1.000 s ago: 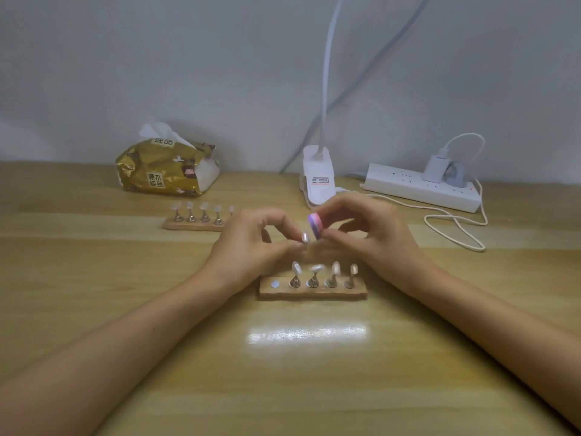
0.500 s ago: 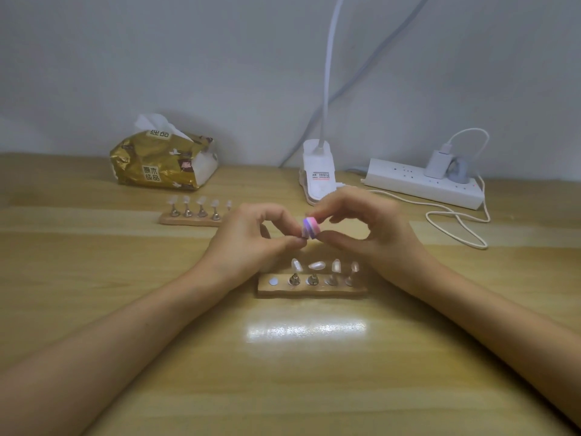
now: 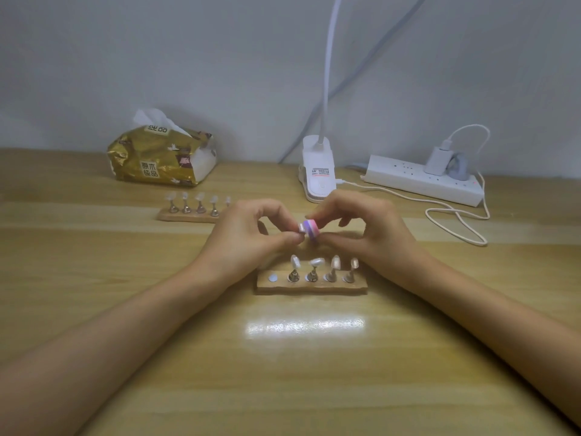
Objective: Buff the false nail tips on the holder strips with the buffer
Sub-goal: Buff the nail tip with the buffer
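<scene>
My right hand [image 3: 367, 228] pinches a small pink and purple buffer block [image 3: 310, 229] between thumb and fingers. Its flat side touches a false nail tip [image 3: 301, 228] that my left hand [image 3: 248, 237] pinches on its little stand. Both hands hover just above the near wooden holder strip [image 3: 311, 284], which carries several nail tips on metal stands and one bare magnet spot [image 3: 273, 278] at its left end. A second holder strip [image 3: 188, 214] with several tips lies farther back on the left.
A gold tissue pack [image 3: 162, 157] sits at the back left. A white clip lamp base [image 3: 317, 169] stands behind the hands. A white power strip [image 3: 424, 180] with a charger and a looping cable [image 3: 456, 217] lies at the back right. The wall closes off the desk's far edge.
The hands have stayed together above the near strip while the buffer shifts slightly against the held tip. The camera has tipped a little, so everything sits slightly lower in view.
</scene>
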Available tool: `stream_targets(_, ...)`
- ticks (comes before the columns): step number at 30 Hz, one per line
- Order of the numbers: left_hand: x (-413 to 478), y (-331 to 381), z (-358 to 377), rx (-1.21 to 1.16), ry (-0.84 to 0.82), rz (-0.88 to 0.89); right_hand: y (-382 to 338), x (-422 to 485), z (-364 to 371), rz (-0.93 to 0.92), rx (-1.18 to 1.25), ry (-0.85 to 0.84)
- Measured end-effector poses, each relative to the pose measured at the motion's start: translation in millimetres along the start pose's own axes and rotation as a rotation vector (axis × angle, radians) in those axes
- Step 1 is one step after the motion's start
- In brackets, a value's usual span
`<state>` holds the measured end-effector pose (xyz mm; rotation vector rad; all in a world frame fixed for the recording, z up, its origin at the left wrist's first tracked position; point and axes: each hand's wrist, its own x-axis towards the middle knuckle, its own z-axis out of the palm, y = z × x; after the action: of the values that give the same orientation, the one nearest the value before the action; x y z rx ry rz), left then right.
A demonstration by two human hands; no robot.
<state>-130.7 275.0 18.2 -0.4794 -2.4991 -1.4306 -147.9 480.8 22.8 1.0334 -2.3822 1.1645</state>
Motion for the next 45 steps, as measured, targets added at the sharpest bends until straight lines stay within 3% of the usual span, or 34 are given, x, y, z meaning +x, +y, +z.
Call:
stream_targets(4,0,0,0,-0.007,-0.002,-0.005,0,1,-1,-0.061,0.013,0.04)
stream_targets(9,-1,-1,-1,-0.058,-0.009,-0.011,0,-1,-4,0.067,-0.013,-0.005)
stream_targets(11,-2,-2,-3,-0.133,-0.011,-0.056,-2,-4,-10,0.162,0.083,0.066)
stream_targets(14,-5,-1,-8,-0.18,-0.018,-0.105,-9,-11,-11,0.415,0.417,0.111)
stream_targets(19,-9,5,-20,-0.046,-0.195,-0.158,-21,-15,-1,0.513,0.48,0.032)
stream_targets(25,-8,4,-43,-0.085,-0.479,-0.265,-31,-18,2,0.561,0.652,-0.076)
stream_targets(30,-8,5,-37,-0.27,-0.336,-0.259,-30,-17,5,0.616,0.779,-0.05)
stream_targets(34,-11,6,-21,-0.472,-0.24,-0.258,-23,-13,1,0.558,0.626,0.06)
stream_targets(39,-11,7,-9,-0.59,-0.089,-0.24,-21,-12,2,0.467,0.494,0.041)
stream_targets(45,-10,6,-7,-0.711,-0.042,-0.247,-16,-15,3,0.447,0.51,0.024)
